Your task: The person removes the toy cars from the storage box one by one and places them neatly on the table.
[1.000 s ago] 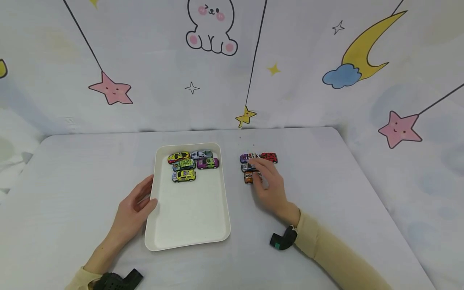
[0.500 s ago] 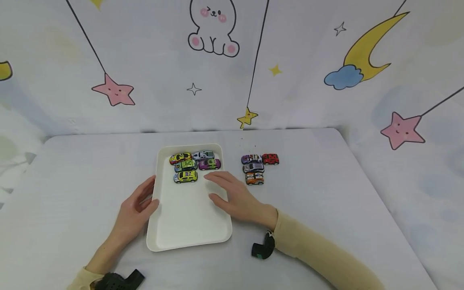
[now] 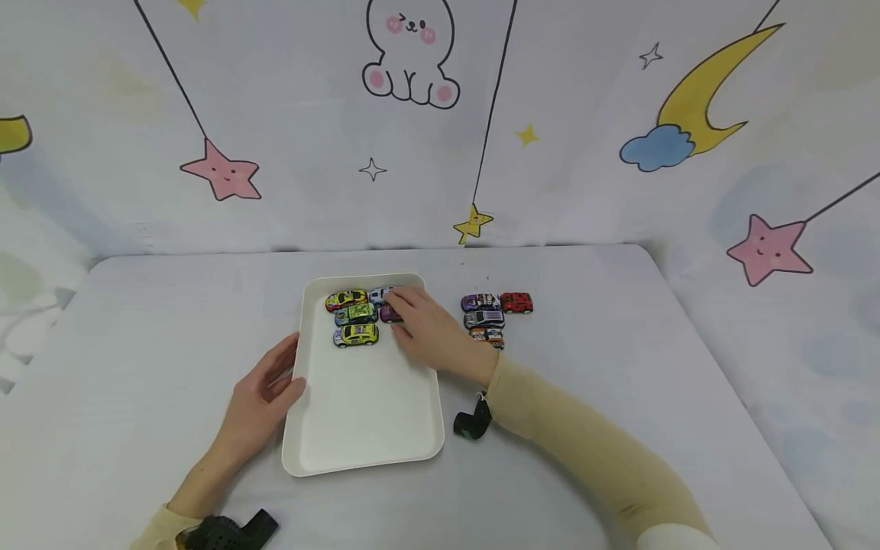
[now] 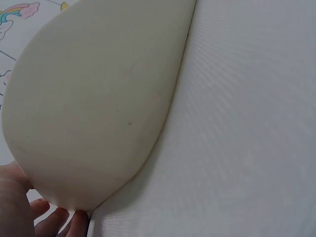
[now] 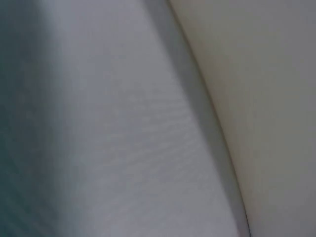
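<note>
My left hand (image 3: 254, 409) holds the left side of the white tray (image 3: 360, 412), thumb at the rim; the left wrist view shows fingers (image 4: 76, 224) against the tray's outer wall. Over the tray's back right, my right hand (image 3: 433, 332) has its thumb and fingers around a purple toy car (image 3: 389, 313) and partly covers a silver-blue toy car (image 3: 380, 296). Whether it pinches the purple car is hidden. Also in the tray are a red-and-yellow car (image 3: 346, 299), a green car (image 3: 356, 314) and a yellow car (image 3: 356, 335). The right wrist view shows only tray and cloth.
Right of the tray sit a purple-and-white car (image 3: 480, 302), a red car (image 3: 517, 302), a silver car (image 3: 484, 319) and an orange car (image 3: 487, 336), partly behind my right wrist. A white cloth covers the table (image 3: 584, 344). Behind it hangs a backdrop (image 3: 564, 191) with cartoon drawings.
My right hand has left the orange car, crossed left over the tray and reached back to the purple car. The left hand stays at the tray's side.
</note>
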The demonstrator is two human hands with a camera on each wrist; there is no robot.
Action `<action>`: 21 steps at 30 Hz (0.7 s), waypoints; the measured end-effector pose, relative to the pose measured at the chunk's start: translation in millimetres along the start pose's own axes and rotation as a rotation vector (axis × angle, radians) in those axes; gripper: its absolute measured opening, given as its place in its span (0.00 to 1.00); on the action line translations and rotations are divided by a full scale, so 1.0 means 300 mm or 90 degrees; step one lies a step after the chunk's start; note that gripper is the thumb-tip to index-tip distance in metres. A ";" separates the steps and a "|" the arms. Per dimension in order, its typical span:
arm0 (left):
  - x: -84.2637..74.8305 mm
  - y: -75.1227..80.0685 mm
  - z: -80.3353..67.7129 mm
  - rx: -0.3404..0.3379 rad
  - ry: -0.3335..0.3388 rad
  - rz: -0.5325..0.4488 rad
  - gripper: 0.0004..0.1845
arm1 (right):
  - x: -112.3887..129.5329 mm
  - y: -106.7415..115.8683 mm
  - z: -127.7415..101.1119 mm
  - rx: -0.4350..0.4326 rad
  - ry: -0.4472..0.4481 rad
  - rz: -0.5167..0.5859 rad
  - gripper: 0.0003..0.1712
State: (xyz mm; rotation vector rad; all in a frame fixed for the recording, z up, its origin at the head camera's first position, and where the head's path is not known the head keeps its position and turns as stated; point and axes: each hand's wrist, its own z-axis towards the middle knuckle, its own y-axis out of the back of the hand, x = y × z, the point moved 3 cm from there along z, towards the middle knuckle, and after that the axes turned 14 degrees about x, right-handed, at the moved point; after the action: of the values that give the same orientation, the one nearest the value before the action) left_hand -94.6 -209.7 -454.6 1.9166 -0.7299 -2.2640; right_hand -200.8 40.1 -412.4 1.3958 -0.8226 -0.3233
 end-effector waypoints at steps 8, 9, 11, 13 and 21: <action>-0.001 0.001 0.003 -0.002 -0.007 0.000 0.33 | 0.007 0.001 0.007 0.023 -0.010 -0.013 0.27; -0.002 0.001 0.004 -0.003 -0.008 0.000 0.33 | 0.007 0.000 0.008 0.020 -0.014 -0.017 0.27; -0.002 0.002 0.004 -0.002 -0.007 0.001 0.33 | 0.009 -0.002 0.011 0.013 -0.020 -0.027 0.27; -0.003 0.001 0.004 -0.001 -0.005 0.003 0.33 | 0.010 -0.005 0.012 0.006 -0.024 -0.034 0.26; -0.004 -0.001 0.000 0.002 -0.001 -0.002 0.33 | 0.012 -0.010 0.006 -0.008 -0.028 -0.017 0.24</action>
State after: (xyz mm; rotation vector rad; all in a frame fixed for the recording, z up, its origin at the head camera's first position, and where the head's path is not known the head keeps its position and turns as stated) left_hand -94.4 -209.0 -453.5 1.9187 -0.7311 -2.2667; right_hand -198.8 35.8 -414.2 1.3930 -0.8381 -0.3803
